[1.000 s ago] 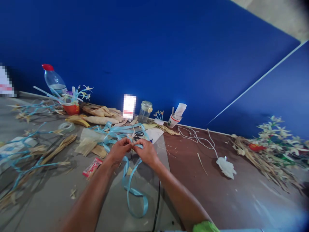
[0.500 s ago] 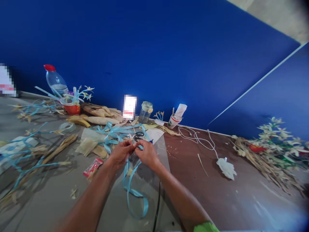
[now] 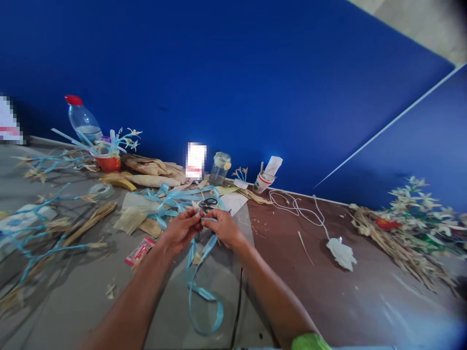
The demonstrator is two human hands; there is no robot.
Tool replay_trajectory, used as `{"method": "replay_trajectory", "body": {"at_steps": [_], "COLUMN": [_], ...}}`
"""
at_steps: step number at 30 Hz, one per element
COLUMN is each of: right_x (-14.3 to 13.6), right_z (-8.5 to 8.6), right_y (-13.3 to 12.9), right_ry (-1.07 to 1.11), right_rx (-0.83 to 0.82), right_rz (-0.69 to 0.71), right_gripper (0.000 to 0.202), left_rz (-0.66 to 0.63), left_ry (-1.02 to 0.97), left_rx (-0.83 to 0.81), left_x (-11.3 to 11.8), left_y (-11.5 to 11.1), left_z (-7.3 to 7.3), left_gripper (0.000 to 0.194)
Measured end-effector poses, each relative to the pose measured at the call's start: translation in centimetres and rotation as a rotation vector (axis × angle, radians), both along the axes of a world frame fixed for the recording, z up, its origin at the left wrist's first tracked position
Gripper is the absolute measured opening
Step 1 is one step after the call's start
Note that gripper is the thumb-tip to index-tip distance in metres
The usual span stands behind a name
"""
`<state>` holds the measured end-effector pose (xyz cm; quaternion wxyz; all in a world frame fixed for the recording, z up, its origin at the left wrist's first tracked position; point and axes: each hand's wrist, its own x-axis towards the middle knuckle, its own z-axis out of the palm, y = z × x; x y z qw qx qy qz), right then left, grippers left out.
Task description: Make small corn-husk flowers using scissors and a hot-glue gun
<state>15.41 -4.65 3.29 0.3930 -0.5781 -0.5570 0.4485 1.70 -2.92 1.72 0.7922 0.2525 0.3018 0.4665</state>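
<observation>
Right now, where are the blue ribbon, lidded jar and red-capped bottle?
Blue ribbon (image 3: 205, 293): head view, on the dangling loop's upper strip.
Lidded jar (image 3: 219, 173): head view, on its clear side.
Red-capped bottle (image 3: 83, 118): head view, mid-body.

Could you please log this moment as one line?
left hand: pinching, contents unclear | right hand: pinching blue ribbon | ribbon: looping below hands | clear jar: beyond hands

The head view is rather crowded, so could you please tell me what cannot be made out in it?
All in the head view:
What exactly the left hand pinches: hidden by its own fingers.
The shiny light-blue ribbon inside the right hand: covered by its fingers.
What lies below the black rounded loops: hidden behind the hands.
The green fabric sleeve: cut off by the bottom edge.
</observation>
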Motion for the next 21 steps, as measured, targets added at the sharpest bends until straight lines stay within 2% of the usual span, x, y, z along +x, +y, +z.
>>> {"method": "replay_trajectory", "body": {"at_steps": [6, 14, 17, 21], "right_x": [0.0, 0.5, 0.5, 0.4], "right_z": [0.5, -0.6, -0.5, -0.2], "right_y": [-0.2, 0.2, 0.3, 0.4], "right_ry": [0.045, 0.033, 0.126, 0.357], "right_rx": [-0.067, -0.117, -0.162, -0.251], "right_rz": [0.039, 0.043, 0.094, 0.130], "right_gripper": [0.013, 0.018, 0.020, 0.024], "left_rz": [0.005, -0.030, -0.045, -0.062], "left_ry": [0.059, 0.238, 0.226, 0.095], "left_rx": [0.011, 0.098, 0.103, 0.079], "left_x": [-0.4, -0.9, -1.3, -1.4], "left_y": [0.0, 0.5, 0.6, 0.6], "left_z": [0.3, -0.4, -0.4, -0.3], "left_gripper": [0.020, 0.024, 0.023, 0.020]}}
